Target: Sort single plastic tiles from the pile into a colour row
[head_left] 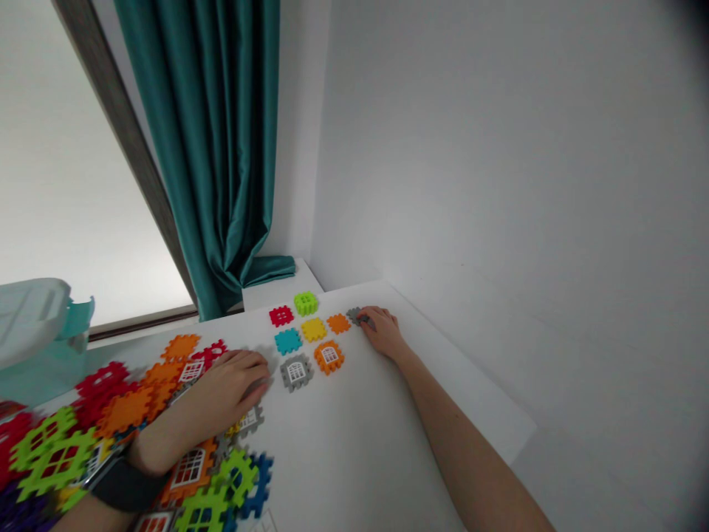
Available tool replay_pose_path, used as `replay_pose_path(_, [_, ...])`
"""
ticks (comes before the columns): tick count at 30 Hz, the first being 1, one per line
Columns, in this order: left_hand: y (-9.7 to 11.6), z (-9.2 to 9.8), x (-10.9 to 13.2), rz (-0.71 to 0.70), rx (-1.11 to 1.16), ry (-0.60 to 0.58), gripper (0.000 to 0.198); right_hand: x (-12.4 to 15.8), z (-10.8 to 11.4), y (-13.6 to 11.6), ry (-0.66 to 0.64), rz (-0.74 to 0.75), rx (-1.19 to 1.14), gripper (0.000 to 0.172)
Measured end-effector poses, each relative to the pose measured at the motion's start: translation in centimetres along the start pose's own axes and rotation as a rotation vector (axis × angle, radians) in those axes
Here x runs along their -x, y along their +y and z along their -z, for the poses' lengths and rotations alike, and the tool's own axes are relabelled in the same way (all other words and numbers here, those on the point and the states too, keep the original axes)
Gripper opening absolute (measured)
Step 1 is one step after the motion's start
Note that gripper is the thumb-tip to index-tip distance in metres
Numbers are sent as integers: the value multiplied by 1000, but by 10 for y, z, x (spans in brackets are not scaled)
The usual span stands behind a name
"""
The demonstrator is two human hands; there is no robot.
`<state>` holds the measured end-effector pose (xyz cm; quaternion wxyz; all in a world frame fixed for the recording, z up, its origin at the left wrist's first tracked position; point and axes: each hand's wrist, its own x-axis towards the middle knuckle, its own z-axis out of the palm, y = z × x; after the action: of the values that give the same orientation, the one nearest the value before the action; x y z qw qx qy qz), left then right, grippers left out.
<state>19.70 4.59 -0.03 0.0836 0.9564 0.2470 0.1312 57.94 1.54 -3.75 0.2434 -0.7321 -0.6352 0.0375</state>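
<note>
My right hand (381, 330) is at the far end of the white table, its fingertips closed on a grey toothed plastic tile (354, 316) that the fingers partly hide. To its left lie a small orange tile (338, 324), a yellow tile (314, 329), a blue tile (288, 340), a red tile (281, 315) and a lime-green tile (306, 302). Closer to me are an orange window tile (329, 357) and a grey window tile (296, 372). My left hand (238, 377) is curled over the right edge of a heap of tiles; whatever lies under its fingers is hidden.
Mixed interlocking tiles (127, 412) cover the left of the table (354, 458), several overlapping. A pale teal plastic box (38, 369) with a lid stands behind them. A green curtain (221, 148) hangs at the back, and a wall (498, 222) borders the right side.
</note>
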Motion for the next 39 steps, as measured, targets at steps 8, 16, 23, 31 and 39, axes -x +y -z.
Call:
replay_pose_path(8, [1,1,0,-9,-15,-28,26,0,-1,-2,-7,-26,20,25])
replay_pose_path(16, [1,2,0,-8,-20,-32,24,3,-2,-7,-9,-43,45,25])
replay_pose_path(23, [1,2,0,-9,-21,-28,24,2,-3,-7,8,-40,56,22])
replay_pose_path(31, [2,3,0,-13,-8,-23,27,5,-5,-5,61,-13,28,22])
replay_pose_path(39, [9,9,-3,13,-30,-70,25,11,-3,-18,129,70,-44,27])
